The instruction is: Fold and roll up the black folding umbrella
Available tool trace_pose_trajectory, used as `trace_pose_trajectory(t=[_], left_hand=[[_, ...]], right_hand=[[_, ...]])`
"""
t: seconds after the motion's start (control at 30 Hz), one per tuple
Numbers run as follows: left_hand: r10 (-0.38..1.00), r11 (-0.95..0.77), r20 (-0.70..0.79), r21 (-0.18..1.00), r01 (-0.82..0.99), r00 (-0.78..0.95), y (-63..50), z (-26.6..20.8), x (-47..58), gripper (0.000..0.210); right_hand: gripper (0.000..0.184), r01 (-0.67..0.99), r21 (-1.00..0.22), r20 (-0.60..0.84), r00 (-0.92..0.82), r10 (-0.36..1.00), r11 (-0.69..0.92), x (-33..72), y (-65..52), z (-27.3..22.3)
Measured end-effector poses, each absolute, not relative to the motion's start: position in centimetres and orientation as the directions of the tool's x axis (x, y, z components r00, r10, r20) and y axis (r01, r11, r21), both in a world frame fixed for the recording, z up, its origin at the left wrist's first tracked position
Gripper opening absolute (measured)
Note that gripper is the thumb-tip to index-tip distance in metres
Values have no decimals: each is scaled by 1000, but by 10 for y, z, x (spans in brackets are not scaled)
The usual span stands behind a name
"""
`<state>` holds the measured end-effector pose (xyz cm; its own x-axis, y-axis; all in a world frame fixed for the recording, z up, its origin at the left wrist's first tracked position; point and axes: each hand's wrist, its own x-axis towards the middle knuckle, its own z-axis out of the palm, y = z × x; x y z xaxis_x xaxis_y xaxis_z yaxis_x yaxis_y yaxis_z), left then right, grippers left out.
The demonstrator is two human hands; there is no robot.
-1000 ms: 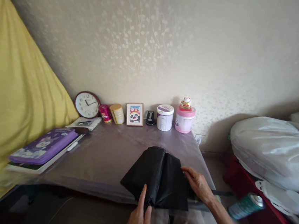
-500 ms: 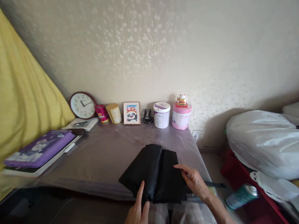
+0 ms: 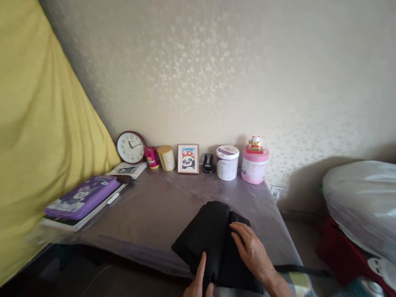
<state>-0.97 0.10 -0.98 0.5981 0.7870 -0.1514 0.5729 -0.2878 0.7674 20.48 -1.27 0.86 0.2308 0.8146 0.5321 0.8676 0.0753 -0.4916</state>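
Observation:
A black folding umbrella (image 3: 206, 231), its cloth panels loose and spread in folds, lies over the front edge of the table. My left hand (image 3: 194, 293) is closed around its near end, with the index finger stretched along the cloth and the thumb beside it. My right hand (image 3: 251, 250) rests on the right-hand panels, fingers extended and slightly bent, fingertips against the fold near the middle. What lies under the cloth and inside my left palm is hidden.
Along the wall stand a clock (image 3: 131, 147), a pink can (image 3: 152, 158), a yellow-lidded jar (image 3: 166, 159), a framed panda picture (image 3: 188, 158), a white tub (image 3: 228, 163) and a pink tub (image 3: 254, 165) with a cat figurine. A purple case (image 3: 81, 197) lies left; a white bag (image 3: 375, 206) bulges right.
My right hand has moved from pinching the right panel's outer edge inward onto the cloth, bringing that side closer to the middle. My left hand keeps its hold. The view has turned left.

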Motion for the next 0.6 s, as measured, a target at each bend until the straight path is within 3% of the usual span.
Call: trace_pose_trajectory(t=[0.27, 0.43, 0.6], left_hand=[[832, -256, -324, 495, 831, 449, 0, -11, 10, 69], [839, -326, -309, 373, 868, 448, -6, -11, 19, 69], [841, -391, -295, 249, 886, 454, -12, -17, 25, 71]], right_hand=[[37, 902, -429, 524, 219, 823, 33, 175, 11, -12], [49, 909, -404, 437, 288, 852, -100, 172, 11, -11], [67, 840, -454, 282, 452, 846, -297, 153, 19, 3]])
